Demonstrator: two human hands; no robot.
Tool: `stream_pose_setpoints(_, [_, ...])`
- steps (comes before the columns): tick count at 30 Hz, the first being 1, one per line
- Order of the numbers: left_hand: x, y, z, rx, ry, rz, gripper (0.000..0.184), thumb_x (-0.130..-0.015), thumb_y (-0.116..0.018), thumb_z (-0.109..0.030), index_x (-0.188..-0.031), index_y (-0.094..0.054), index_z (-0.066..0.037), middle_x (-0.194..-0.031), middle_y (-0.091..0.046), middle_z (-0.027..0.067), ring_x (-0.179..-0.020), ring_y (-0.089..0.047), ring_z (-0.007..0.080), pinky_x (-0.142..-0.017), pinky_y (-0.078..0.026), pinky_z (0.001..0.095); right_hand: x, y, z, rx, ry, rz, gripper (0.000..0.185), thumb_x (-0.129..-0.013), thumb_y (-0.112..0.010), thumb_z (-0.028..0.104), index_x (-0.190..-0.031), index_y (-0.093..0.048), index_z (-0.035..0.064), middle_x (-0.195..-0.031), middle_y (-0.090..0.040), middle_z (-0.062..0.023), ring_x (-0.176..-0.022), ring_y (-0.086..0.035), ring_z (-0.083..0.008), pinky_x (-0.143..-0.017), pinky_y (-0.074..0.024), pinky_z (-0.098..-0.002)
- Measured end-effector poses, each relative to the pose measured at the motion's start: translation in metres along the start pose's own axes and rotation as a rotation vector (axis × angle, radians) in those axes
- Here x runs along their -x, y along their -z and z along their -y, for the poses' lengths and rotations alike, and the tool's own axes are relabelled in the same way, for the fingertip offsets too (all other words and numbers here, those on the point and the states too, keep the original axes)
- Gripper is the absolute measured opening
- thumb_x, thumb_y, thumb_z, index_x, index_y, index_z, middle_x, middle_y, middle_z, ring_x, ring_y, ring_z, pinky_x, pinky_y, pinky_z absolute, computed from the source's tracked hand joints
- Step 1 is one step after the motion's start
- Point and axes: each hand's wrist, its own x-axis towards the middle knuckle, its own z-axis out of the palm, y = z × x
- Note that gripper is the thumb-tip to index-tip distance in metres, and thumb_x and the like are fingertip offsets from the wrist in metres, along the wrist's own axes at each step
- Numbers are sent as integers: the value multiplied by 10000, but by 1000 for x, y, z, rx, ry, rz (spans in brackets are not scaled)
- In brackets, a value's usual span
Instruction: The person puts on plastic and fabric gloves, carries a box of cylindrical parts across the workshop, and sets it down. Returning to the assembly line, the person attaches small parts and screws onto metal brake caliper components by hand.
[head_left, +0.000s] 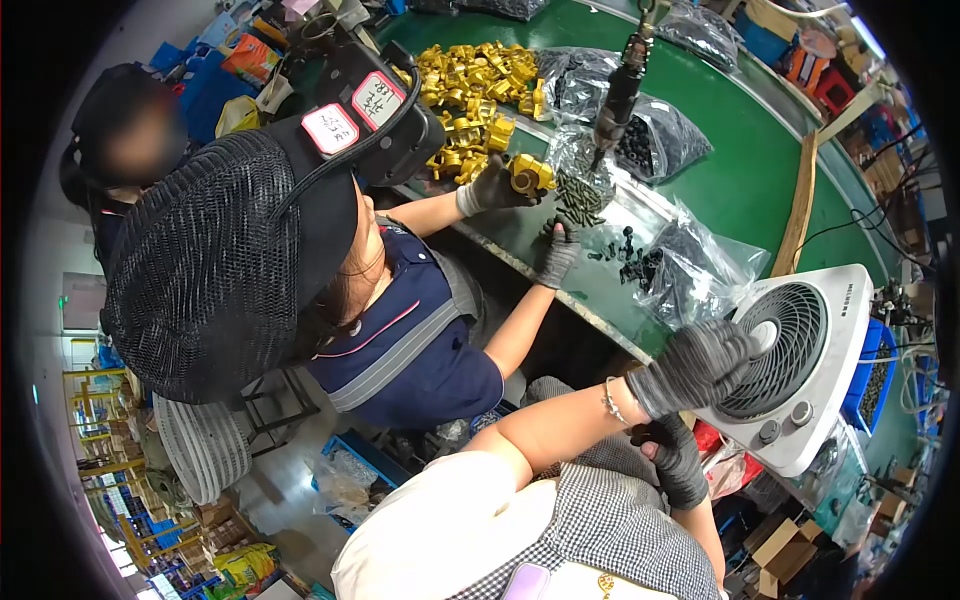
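My left hand (pixel 695 370), in a grey striped glove with a bracelet at the wrist, reaches over the left edge of a white fan (pixel 845 300). Its fingers are loosely extended towards the fan's round hub; whether they touch the grille I cannot tell. Below it, my right hand (pixel 682 465), gloved alike with the thumb tip bare, is near the fan's lower left corner. Its fingers are curled round something dark (pixel 655 432) that I cannot make out.
A co-worker beside me holds a yellow metal part (pixel 530 175) at a green table (pixel 730 215). Yellow parts (pixel 470 80) lie piled there, with screws (pixel 580 197) and bags of black parts (pixel 690 265). A power tool (pixel 622 90) hangs above. A blue bin (pixel 880 365) stands behind the fan.
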Motion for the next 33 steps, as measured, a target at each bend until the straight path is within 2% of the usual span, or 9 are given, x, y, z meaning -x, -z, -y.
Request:
stream_pose_setpoints(7, [-14, 19, 42, -430, -16, -102, 97, -784, -565, -109, -820, -562, -19, -742, -583, 131, -642, -573, 296, -586, -480, 373, 1, -2, 8, -166, -17, -89, 498, -714, -734, 158, -1130, -519, -12, -968, -569, -69, -867, -542, -156, -802, -444, -280])
stream_pose_setpoints(14, [-63, 148, 201, -578, 710, -797, 162, -802, -553, -147, -884, -610, -19, -817, -644, 189, -775, -627, 319, -688, -473, 371, -7, 25, -1, -290, -57, -189, 423, -740, -697, 191, -1074, -538, -15, -964, -578, -82, -850, -576, -176, -755, -499, -296])
stream_pose_setpoints(19, [-108, 209, 346, -962, 1338, 59, 491, -805, -522, -417, -1100, -606, -34, -1186, -563, 184, -1117, -536, 313, -928, -420, 365, -21, 34, -7, -381, -42, -263, 402, -730, -698, 188, -1046, -554, -14, -937, -586, -80, -841, -589, -183, -727, -507, -294])
stream_pose_setpoints(21, [-104, 222, 398, -1024, 1330, 103, 696, -645, -705, -458, -1180, -561, -38, -1230, -558, 106, -1081, -558, 323, -922, -429, 397, -27, 23, 13, -372, -92, -346, 394, -728, -699, 189, -1034, -559, -16, -928, -593, -82, -822, -593, -186, -735, -504, -306])
stream_pose_setpoints(23, [-111, 221, 390, -1005, 1325, 247, 652, -702, -668, -447, -1215, -546, -63, -1258, -534, 114, -1155, -506, 331, -950, -397, 465, -33, 22, 15, -333, -95, -362, 382, -727, -696, 184, -1023, -563, -17, -915, -600, -83, -808, -595, -185, -744, -500, -310])
stream_pose_setpoints(25, [-74, 213, 450, -1062, 1400, -119, 505, -787, -605, -381, -1198, -565, -91, -1304, -490, 109, -1208, -453, 323, -953, -385, 486, -38, 19, 15, -344, -102, -391, 370, -727, -693, 179, -1013, -566, -19, -901, -605, -82, -797, -594, -183, -752, -494, -311])
stream_pose_setpoints(28, [-81, 210, 447, -1032, 1491, 394, 441, -826, -570, -297, -1212, -540, -86, -1293, -489, 139, -1176, -488, 304, -908, -436, 440, -39, 14, 11, -395, -105, -419, 358, -732, -688, 173, -1007, -568, -21, -883, -611, -79, -789, -592, -177, -759, -487, -308])
stream_pose_setpoints(31, [-64, 190, 453, -1215, 1108, 281, 339, -816, -585, -211, -1123, -593, -67, -1161, -582, 165, -1030, -585, 324, -820, -490, 410, -43, 13, 4, -384, -88, -394, 351, -741, -682, 170, -1011, -566, -23, -882, -613, -80, -790, -589, -172, -758, -482, -307])
stream_pose_setpoints(33, [-84, 179, 415, -1010, 1208, 142, 345, -766, -630, -198, -1077, -610, -50, -1020, -638, 181, -896, -621, 367, -755, -506, 413, -40, 9, 17, -369, -112, -381, 343, -750, -675, 166, -1014, -565, -24, -892, -609, -80, -800, -585, -170, -757, -477, -306])
